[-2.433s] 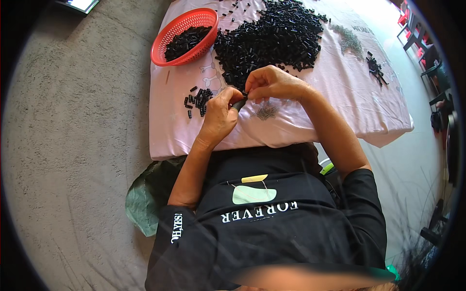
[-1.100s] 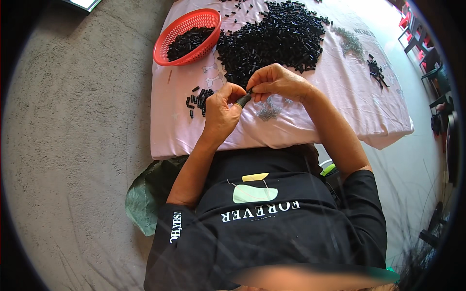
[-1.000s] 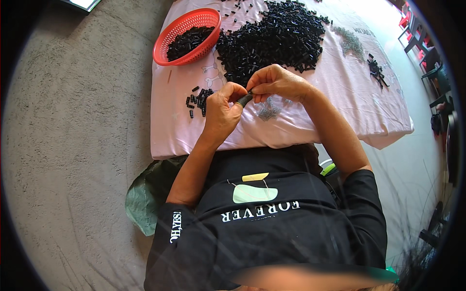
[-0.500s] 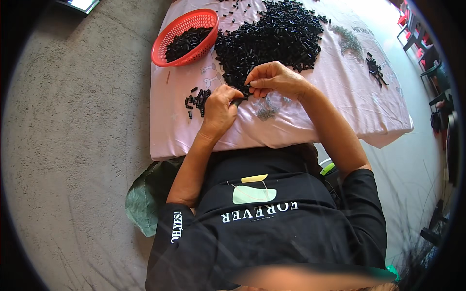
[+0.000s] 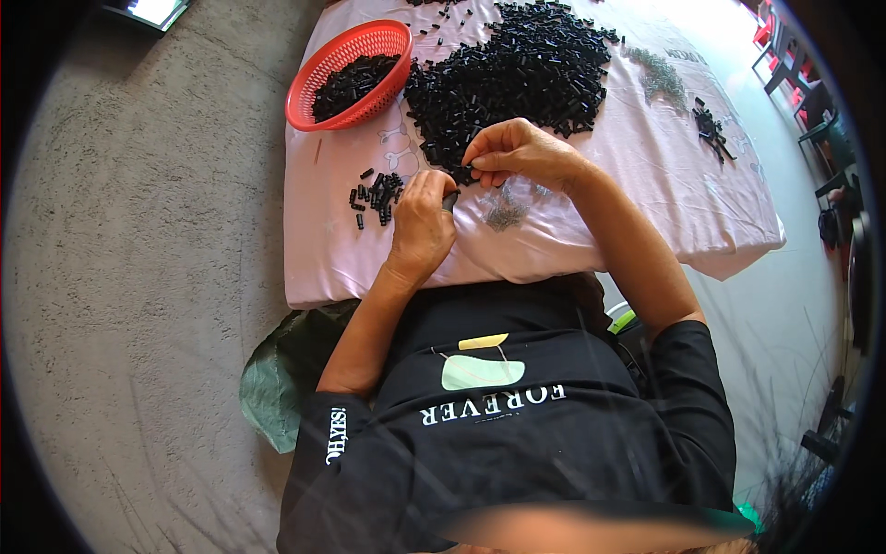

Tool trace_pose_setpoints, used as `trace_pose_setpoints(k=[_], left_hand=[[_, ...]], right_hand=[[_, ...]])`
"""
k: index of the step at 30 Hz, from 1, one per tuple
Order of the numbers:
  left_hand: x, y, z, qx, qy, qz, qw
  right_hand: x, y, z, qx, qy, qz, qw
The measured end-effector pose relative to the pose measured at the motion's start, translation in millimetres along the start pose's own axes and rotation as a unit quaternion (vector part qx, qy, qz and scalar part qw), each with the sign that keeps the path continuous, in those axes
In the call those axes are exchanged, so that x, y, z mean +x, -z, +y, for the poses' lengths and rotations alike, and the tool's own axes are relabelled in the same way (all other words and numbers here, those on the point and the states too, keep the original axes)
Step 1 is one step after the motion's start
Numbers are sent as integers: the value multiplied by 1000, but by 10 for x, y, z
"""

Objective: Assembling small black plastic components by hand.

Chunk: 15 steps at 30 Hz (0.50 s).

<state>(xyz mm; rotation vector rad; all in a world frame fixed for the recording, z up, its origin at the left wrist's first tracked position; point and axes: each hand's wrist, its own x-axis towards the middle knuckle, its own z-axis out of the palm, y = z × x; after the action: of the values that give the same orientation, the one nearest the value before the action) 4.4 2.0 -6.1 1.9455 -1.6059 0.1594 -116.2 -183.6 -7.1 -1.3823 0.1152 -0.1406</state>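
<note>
Left hand (image 5: pixel 423 222) pinches a black tube (image 5: pixel 449 198); right hand (image 5: pixel 517 152), at its 2 o'clock, probably grips something tiny. Keep the tube steady, bring hands together squarely.

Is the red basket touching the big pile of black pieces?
Touching. The head view shows the red basket with its right rim against the edge of the big pile of black pieces, no cloth visible between.

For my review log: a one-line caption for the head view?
Left hand pinches a small black tube; right hand picks at the black tube pile on pink cloth.
</note>
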Motion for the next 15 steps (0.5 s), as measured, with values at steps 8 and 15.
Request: trace_pose_setpoints(k=[8, 15], left_hand=[[70, 79, 25, -252, 102, 59, 961], [102, 90, 111, -421, 167, 33, 891]], right_hand=[[-9, -2, 2, 13, -8, -1, 1000], [-10, -3, -6, 29, -7, -4, 1000]])
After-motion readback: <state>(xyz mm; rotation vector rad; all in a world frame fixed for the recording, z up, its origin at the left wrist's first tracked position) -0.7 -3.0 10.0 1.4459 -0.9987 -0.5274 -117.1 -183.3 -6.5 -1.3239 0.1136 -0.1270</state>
